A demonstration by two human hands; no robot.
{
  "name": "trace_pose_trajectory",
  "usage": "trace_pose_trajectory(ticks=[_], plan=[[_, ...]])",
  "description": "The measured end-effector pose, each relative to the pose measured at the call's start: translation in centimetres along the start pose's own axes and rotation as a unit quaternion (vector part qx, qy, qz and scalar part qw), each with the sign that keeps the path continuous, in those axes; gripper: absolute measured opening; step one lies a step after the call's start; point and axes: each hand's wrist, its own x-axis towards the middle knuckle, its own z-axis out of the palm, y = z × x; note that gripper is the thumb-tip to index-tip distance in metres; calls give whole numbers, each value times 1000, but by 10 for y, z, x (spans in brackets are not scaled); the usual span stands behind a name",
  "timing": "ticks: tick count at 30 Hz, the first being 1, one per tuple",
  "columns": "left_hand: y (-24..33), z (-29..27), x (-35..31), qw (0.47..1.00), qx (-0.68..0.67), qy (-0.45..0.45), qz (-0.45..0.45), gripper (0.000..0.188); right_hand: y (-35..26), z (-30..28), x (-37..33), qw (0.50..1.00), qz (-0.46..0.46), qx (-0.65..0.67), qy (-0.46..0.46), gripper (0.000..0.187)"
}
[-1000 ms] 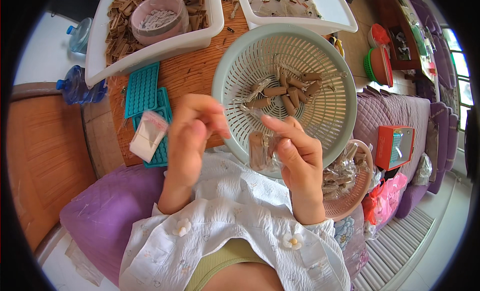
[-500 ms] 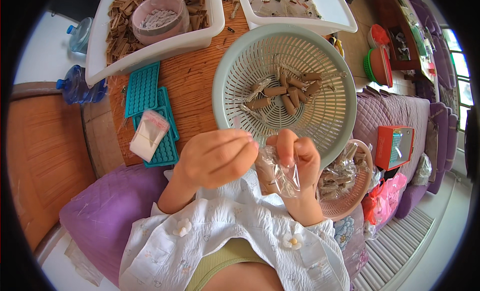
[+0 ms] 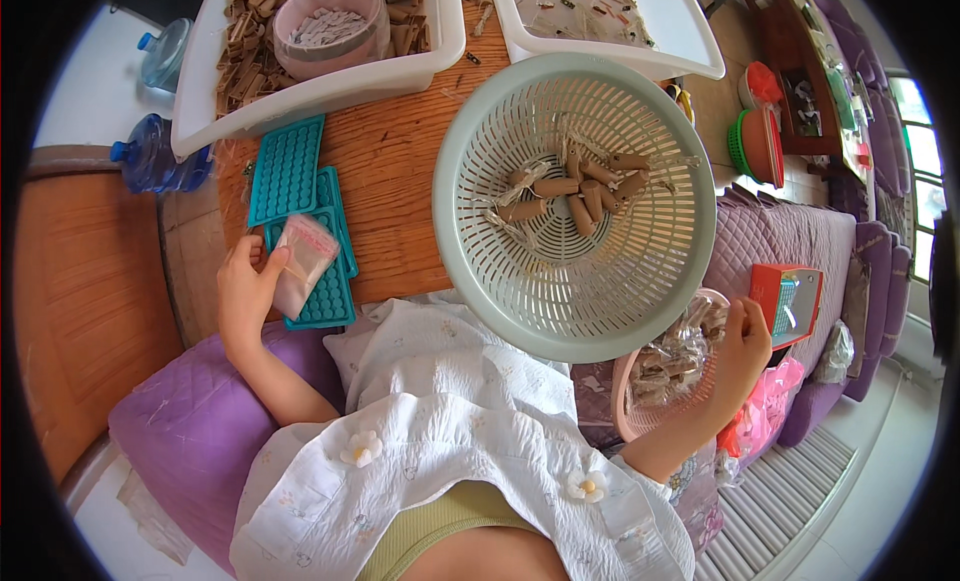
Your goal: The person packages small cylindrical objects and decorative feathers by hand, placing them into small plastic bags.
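Observation:
My left hand [image 3: 248, 289] is at the near left of the table, thumb and fingers apart, with the thumb at the edge of a stack of small clear plastic bags [image 3: 305, 263]. The bags lie on teal moulded trays [image 3: 288, 171]. Over the right edge of a pink basket [image 3: 632, 401], my right hand [image 3: 742, 356] has its fingers curled together, and I see nothing in them. Bagged brown tubes [image 3: 672, 356] fill that basket. In front of me, a grey-green colander [image 3: 470, 271] holds several brown cardboard tubes [image 3: 582, 216] with pale strings.
A white bin [image 3: 330, 91] of brown pieces holds a pink bowl [image 3: 350, 56] at the back left. Another white bin [image 3: 620, 59] stands behind the colander. At the right, a red box [image 3: 790, 306] and a pink plastic bag [image 3: 765, 406] lie on the quilted seat.
My hands have moved apart from the middle, left to the plastic bags, right over the pink basket. The clear bag packet is no longer in my right hand.

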Motion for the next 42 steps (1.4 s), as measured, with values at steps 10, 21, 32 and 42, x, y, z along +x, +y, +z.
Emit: trace_pose_trajectory(ticks=[10,21,32,42], plan=[[1,-1,0,984,-141,-106,-36,29,-102,112,11,870,-309,-202,-326,30],[4,6,0,986,-127,-98,-49,17,-94,107,30,880,-316,-55,-350,20],[21,18,2,989,-92,112,-13,19,-85,54,21,571,-4,619,-540,30],[72,11,-36,692,-693,-149,138,35,-106,66,-18,314,40,836,-449,44]])
